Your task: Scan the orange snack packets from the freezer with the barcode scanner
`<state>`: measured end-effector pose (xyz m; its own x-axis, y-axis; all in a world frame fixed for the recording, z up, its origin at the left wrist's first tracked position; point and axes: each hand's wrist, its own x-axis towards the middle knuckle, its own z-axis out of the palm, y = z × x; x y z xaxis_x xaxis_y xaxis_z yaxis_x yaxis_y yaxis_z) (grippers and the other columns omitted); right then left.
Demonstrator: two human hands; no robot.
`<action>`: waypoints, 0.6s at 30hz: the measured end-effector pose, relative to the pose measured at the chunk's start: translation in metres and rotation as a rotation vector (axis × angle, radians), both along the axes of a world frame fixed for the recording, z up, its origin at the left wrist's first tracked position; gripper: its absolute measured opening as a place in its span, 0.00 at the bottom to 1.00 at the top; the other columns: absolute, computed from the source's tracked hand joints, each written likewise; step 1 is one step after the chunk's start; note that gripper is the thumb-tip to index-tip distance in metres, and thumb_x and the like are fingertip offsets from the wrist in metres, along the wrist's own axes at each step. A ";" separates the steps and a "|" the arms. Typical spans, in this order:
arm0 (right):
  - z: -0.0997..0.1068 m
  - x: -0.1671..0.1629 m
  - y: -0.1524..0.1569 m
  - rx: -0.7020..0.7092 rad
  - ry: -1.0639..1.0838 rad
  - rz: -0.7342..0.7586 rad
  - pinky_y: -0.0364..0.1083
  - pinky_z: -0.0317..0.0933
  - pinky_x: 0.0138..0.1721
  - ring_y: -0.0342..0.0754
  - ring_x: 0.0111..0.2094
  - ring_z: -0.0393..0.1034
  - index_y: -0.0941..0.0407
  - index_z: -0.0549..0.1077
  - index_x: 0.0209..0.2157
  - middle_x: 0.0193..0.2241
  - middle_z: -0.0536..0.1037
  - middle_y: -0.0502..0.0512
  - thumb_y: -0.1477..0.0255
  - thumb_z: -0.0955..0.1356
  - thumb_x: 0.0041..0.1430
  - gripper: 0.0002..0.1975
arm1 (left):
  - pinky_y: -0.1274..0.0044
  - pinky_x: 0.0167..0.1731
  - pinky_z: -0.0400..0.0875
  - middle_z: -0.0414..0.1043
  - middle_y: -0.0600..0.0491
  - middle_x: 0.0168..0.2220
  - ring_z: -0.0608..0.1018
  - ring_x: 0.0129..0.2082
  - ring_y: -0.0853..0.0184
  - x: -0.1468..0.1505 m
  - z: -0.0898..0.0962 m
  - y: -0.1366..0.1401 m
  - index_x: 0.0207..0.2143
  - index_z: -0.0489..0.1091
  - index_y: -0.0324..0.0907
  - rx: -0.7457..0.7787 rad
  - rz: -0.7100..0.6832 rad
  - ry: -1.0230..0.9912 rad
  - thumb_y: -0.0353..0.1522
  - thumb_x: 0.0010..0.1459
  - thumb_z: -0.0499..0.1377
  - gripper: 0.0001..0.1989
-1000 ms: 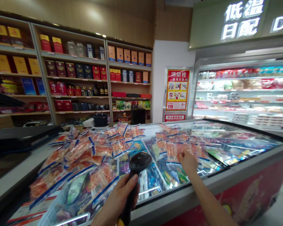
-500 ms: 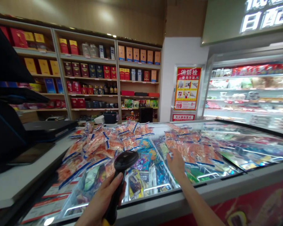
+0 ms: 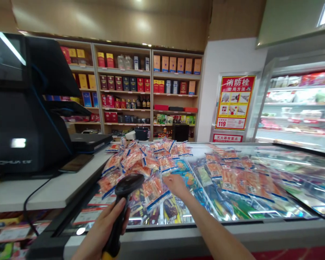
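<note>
My left hand (image 3: pixel 109 218) is wrapped round the handle of a black barcode scanner (image 3: pixel 128 183), its head tilted up and to the right. My right hand (image 3: pixel 177 186) is closed on the upper edge of a clear packet (image 3: pixel 154 189) with orange contents and a blue lower border. This packet hangs just right of the scanner head, over the freezer glass. Behind both hands lies a heap of similar packets (image 3: pixel 135 159). A second spread of them (image 3: pixel 246 180) lies on the glass to the right. My right fingertips are partly hidden.
The chest freezer (image 3: pixel 233 229) spans the front, with colourful packs under its glass. At left a black checkout terminal (image 3: pixel 29 141) and a phone (image 3: pixel 77 163) stand on a white counter (image 3: pixel 83 180). Shelves of boxes (image 3: pixel 124 85) line the back wall.
The view has turned left. My right hand has moved left from the right-hand spread and now has a packet beside the scanner. My left hand keeps its hold on the scanner.
</note>
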<state>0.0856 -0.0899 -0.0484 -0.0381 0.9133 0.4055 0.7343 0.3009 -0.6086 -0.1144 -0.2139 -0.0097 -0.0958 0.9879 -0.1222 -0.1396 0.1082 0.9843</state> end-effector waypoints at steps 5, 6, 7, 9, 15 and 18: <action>-0.005 -0.019 0.006 -0.085 -0.015 0.085 0.37 0.49 0.20 0.40 0.18 0.61 0.57 0.71 0.16 0.13 0.69 0.48 0.69 0.61 0.44 0.11 | 0.83 0.13 0.59 0.64 0.57 0.12 0.64 0.12 0.74 -0.006 0.000 -0.003 0.22 0.64 0.38 0.018 0.019 -0.017 0.43 0.42 0.56 0.16; -0.007 -0.018 0.006 -0.088 0.020 0.090 0.37 0.51 0.21 0.40 0.19 0.63 0.57 0.71 0.17 0.15 0.71 0.48 0.72 0.62 0.43 0.09 | 0.82 0.14 0.59 0.65 0.56 0.13 0.64 0.13 0.74 -0.005 0.001 -0.003 0.21 0.64 0.38 0.023 0.010 -0.027 0.43 0.41 0.56 0.16; -0.007 -0.016 0.005 -0.088 0.060 0.094 0.37 0.53 0.22 0.40 0.21 0.64 0.57 0.71 0.19 0.16 0.72 0.48 0.74 0.61 0.42 0.08 | 0.82 0.14 0.59 0.66 0.56 0.15 0.64 0.13 0.74 -0.003 0.002 -0.002 0.21 0.64 0.38 0.027 0.001 -0.038 0.43 0.41 0.56 0.16; -0.006 -0.008 0.003 -0.078 0.146 0.101 0.38 0.56 0.24 0.41 0.22 0.66 0.57 0.71 0.20 0.18 0.73 0.49 0.76 0.61 0.41 0.07 | 0.82 0.15 0.60 0.67 0.55 0.17 0.65 0.14 0.74 0.001 0.003 -0.001 0.22 0.64 0.38 0.028 -0.031 -0.062 0.43 0.41 0.57 0.15; 0.011 0.053 -0.006 0.142 0.350 -0.179 0.42 0.59 0.29 0.44 0.25 0.67 0.58 0.69 0.24 0.22 0.74 0.53 0.68 0.60 0.45 0.10 | 0.82 0.15 0.60 0.65 0.56 0.15 0.65 0.14 0.75 0.027 0.013 -0.001 0.21 0.64 0.38 0.039 -0.121 -0.053 0.43 0.42 0.56 0.15; 0.017 0.088 -0.005 0.278 0.346 -0.390 0.43 0.58 0.30 0.46 0.26 0.67 0.58 0.69 0.25 0.23 0.74 0.55 0.66 0.59 0.46 0.12 | 0.83 0.13 0.58 0.63 0.57 0.13 0.63 0.13 0.75 0.047 0.019 -0.001 0.21 0.64 0.39 0.028 -0.162 -0.060 0.43 0.42 0.56 0.15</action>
